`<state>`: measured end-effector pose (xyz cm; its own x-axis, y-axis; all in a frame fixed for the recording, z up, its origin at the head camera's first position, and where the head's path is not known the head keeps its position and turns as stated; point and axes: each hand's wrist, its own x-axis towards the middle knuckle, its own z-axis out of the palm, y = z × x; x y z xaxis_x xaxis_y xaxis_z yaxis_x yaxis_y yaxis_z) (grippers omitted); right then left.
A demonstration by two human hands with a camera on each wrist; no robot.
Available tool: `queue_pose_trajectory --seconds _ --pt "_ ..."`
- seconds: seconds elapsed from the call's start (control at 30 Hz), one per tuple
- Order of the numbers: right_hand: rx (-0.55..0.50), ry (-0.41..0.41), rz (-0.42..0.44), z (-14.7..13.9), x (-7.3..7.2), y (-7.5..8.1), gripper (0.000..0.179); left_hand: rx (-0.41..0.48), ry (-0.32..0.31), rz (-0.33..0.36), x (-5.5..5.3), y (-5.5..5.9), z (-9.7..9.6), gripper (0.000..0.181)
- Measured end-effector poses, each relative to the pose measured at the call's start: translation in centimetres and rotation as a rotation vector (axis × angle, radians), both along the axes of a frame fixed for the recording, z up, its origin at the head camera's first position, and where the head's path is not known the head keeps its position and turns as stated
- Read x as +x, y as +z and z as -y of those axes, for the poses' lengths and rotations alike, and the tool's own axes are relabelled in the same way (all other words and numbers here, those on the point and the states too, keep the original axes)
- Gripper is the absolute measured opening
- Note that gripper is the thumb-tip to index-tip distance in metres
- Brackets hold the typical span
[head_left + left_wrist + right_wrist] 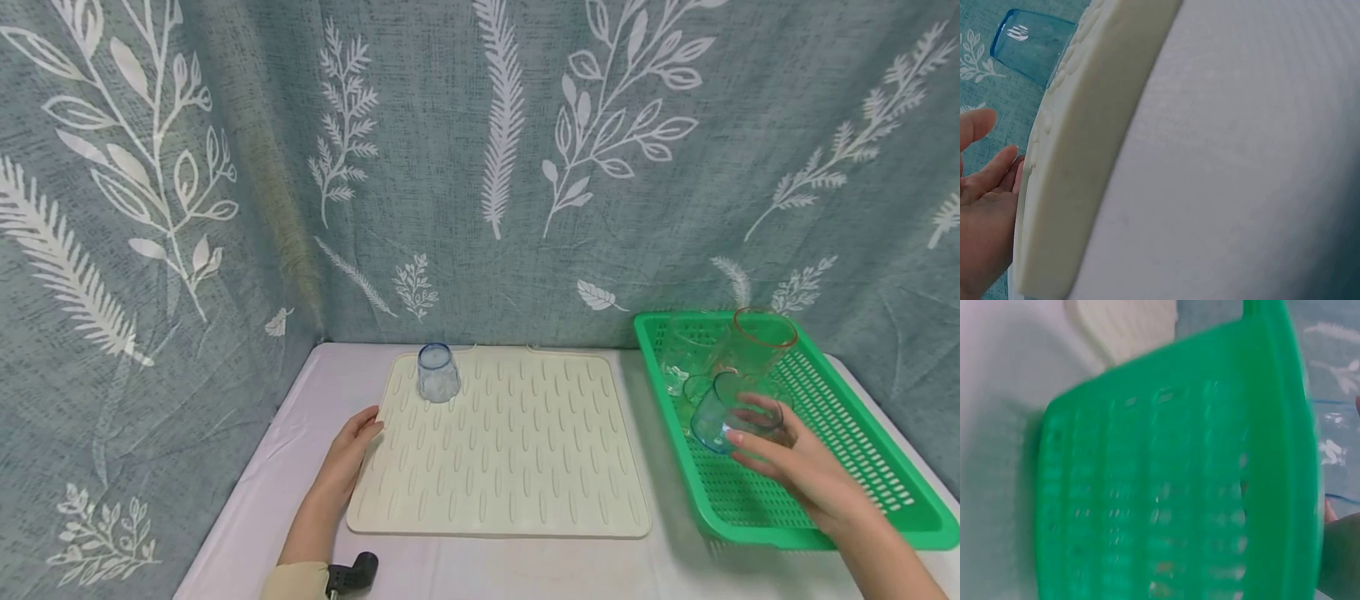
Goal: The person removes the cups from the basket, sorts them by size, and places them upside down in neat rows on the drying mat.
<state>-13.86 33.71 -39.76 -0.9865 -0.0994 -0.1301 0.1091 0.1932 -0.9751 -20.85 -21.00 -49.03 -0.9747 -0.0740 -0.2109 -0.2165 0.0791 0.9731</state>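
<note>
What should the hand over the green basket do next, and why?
Probably the right hand should gently lift the tilted blue cup clear of the green basket. It already holds that cup, other cups sit close by, and the pale mat, where one blue-rimmed cup stands, looks a likely spot.

I find the worktop (510, 572) white, its near edge outside my view. I record two items directly on it. A cream mat (517, 467) with raised ridges lies flat, its far side close to the far edge, its body nearer the left edge than the right. A green perforated basket (772, 536) stands along the right edge, by the far right corner, apart from the mat.
</note>
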Motion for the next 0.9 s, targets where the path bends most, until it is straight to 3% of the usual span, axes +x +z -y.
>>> queue_pose_trajectory --seconds 0.27,0.53,0.9 --pt "-0.143 0.001 -0.035 3.5 0.1 0.7 0.056 0.005 -0.002 -0.002 0.0 0.1 0.1 0.06" --pt "-0.151 0.047 -0.036 8.0 -0.3 1.1 0.062 0.004 -0.01 -0.022 0.1 0.2 0.1 0.062" --pt "-0.147 0.106 0.022 12.8 -1.4 -1.0 0.069 0.019 -0.001 -0.006 -0.1 -0.2 0.0 0.06"
